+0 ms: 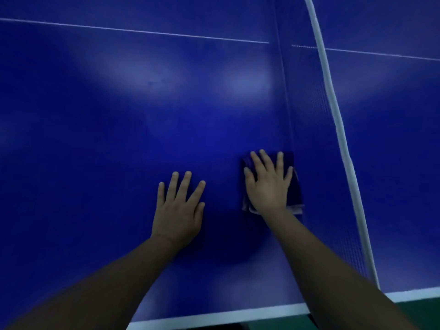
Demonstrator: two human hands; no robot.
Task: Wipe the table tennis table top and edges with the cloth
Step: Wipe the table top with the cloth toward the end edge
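The blue table tennis table point(119, 115) fills the view, with a white line along its near edge. A dark blue folded cloth point(294, 186) lies flat on the top, close to the net. My right hand point(267, 184) presses down on the cloth with straight, spread fingers. My left hand point(179, 208) rests flat on the bare table top to the left of the cloth, fingers spread, holding nothing.
The net point(333, 115) with its white top band runs from the top middle down to the near edge at the right. A thin white centre line point(142, 31) crosses the far part of the table. Green floor point(419, 313) shows at the bottom right.
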